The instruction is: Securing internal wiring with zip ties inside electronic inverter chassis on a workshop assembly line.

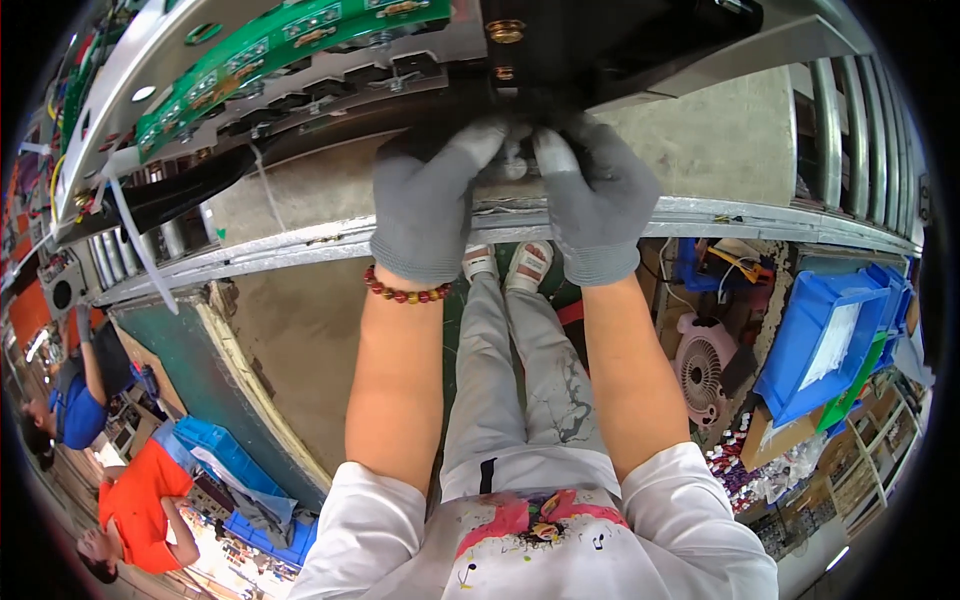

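Observation:
Both my hands wear grey gloves and meet at the front edge of a large metal-framed electrical assembly. My left hand (425,205) is closed, its thumb pressed toward its bent fingers. Beside it my right hand (598,200) is closed the same way. A small shiny, pale piece (515,163) shows between the two thumbs; its kind cannot be made out, and the fingertips lie in shadow under a black part (620,45). Brass-coloured bolts (505,32) stand on that part. Left of my hands, green circuit boards (290,55) are mounted along the assembly.
The assembly rests on a grey board (720,130) over a roller conveyor (860,130) with a metal rail (700,212). A white cable tie (140,240) dangles at left. Lower right are a pink fan (703,368) and blue bins (815,345). Two people work at far left.

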Demonstrator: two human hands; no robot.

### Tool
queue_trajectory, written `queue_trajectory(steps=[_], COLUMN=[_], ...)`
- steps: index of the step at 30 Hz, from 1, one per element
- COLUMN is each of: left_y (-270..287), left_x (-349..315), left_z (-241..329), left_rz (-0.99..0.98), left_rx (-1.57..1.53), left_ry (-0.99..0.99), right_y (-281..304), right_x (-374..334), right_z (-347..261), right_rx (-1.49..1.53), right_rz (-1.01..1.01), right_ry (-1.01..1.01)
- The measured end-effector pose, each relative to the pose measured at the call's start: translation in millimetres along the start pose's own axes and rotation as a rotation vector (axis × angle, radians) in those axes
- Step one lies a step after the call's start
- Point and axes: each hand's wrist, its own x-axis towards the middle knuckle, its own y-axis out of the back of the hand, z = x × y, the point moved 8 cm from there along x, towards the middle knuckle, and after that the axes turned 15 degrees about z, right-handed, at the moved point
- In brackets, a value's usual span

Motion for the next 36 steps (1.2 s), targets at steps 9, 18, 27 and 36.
queue_trajectory(steps=[9, 18, 27, 36], left_y=[4.6, -4.1, -3.9, -3.5], left_x=[6.7, 3.8, 1.7, 1.4], left_z=[-6.2, -14.9, -20.1, -25.9], left_rz=[-0.047, 0.052, 0.085, 0.035], left_rx=[0.243, -0.176, -0.244, -0.119], left_ry=[0.308, 0.403, 0.45, 0.436], right_y=[-0.3, -1.7, -0.1, -2.1], right_x=[-0.9, -2.4, 0.2, 1.1], right_z=[12.6, 12.1, 3.4, 2.0], right_rx=[0.043, 0.162, 0.015, -0.004], right_rz=[-0.144, -0.168, -0.174, -0.221], right_ry=[-0.141, -0.174, -0.066, -0.11])
